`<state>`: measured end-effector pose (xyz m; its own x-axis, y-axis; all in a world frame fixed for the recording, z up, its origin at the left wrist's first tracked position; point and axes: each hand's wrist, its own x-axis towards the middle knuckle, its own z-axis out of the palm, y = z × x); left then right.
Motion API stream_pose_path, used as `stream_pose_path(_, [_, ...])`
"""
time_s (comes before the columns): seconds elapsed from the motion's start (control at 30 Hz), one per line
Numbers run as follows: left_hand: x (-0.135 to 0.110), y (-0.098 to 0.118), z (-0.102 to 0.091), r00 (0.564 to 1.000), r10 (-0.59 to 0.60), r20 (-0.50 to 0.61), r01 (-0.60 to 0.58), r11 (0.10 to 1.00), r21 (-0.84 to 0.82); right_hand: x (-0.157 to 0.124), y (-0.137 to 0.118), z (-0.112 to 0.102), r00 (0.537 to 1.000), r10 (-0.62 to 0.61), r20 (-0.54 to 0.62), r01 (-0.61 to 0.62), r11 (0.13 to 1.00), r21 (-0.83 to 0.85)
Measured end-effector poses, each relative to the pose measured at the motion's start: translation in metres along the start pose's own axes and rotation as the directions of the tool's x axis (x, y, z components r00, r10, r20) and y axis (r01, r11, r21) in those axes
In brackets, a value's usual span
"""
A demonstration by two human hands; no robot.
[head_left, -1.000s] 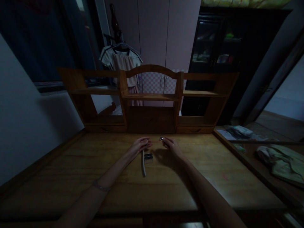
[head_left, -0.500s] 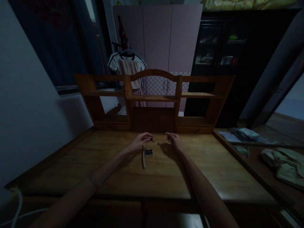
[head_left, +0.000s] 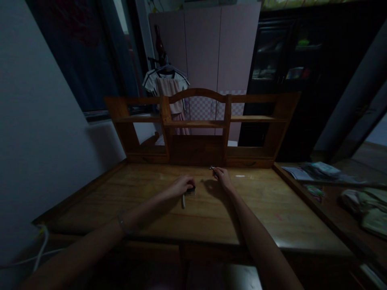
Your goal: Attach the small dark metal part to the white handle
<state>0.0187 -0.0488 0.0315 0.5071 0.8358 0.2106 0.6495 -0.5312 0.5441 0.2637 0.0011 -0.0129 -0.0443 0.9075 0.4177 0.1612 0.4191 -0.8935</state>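
My left hand (head_left: 184, 184) is low over the table, its fingers pinched around a small black piece (head_left: 192, 188). Right beneath those fingertips lies a small dark-and-clear case (head_left: 191, 193), partly covered by the hand. A short pale strip or tube (head_left: 183, 202) rests on the wood beside it, its upper end behind my hand. My right hand (head_left: 223, 177) is closed on a small tool with a dark handle and shiny metal tip (head_left: 212, 168), pointing up and left; its exact kind is too small to make out.
A wooden desk (head_left: 145, 217) spreads under both hands, backed by a low shelf unit (head_left: 198, 124). Papers and plastic bags (head_left: 323, 170) lie on a lower surface at the right, near crumpled cloth (head_left: 375, 213). A white cable (head_left: 40, 249) hangs at the lower left.
My left hand has come down toward me, from above the small case onto it, with the black piece at its fingertips. My right hand holds its tool in nearly the same place.
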Motion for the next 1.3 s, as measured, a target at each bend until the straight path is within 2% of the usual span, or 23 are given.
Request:
stream_pose_path(0.3, [-0.001,0.001,0.007,0.999,-0.014,0.049,0.009,0.996,0.094,-0.002,-0.006,-0.001,1.000,-0.001,0.009,0.002,0.998,-0.070])
stream_pose_path(0.47, [-0.001,-0.005,0.008,0.991,-0.113,0.070,0.106,0.990,0.098,-0.001,-0.004,-0.001,1.000,-0.008,0.016,0.010,0.994,-0.106])
stream_pose_path(0.57, [0.000,-0.005,0.007,0.989,-0.149,0.027,0.144,0.981,0.131,-0.001,-0.002,0.000,1.000,-0.013,0.015,0.015,0.992,-0.127])
stream_pose_path(0.67, [0.000,0.000,0.004,0.993,-0.108,-0.039,0.115,0.964,0.240,-0.002,-0.003,0.001,1.000,-0.019,0.015,0.022,0.988,-0.155])
stream_pose_path(0.8, [0.003,0.006,-0.002,0.989,-0.142,-0.041,0.148,0.933,0.328,-0.006,-0.006,0.001,0.999,-0.032,0.015,0.034,0.981,-0.191])
stream_pose_path(1.0, [0.013,-0.007,0.001,0.983,-0.181,-0.008,0.168,0.893,0.417,-0.007,-0.005,0.003,0.999,-0.038,0.028,0.043,0.971,-0.234])
stream_pose_path(1.13, [0.014,-0.013,0.001,0.977,-0.214,0.019,0.188,0.896,0.402,-0.011,-0.009,0.005,0.998,-0.056,0.028,0.062,0.963,-0.262])
stream_pose_path(1.2, [0.011,-0.014,-0.002,0.977,-0.215,-0.017,0.205,0.905,0.372,-0.013,-0.013,0.006,0.997,-0.083,-0.005,0.077,0.947,-0.313])
stream_pose_path(1.3, [0.002,-0.015,-0.009,0.972,-0.197,-0.132,0.229,0.919,0.320,-0.016,-0.017,0.006,0.989,-0.128,-0.075,0.081,0.889,-0.450])
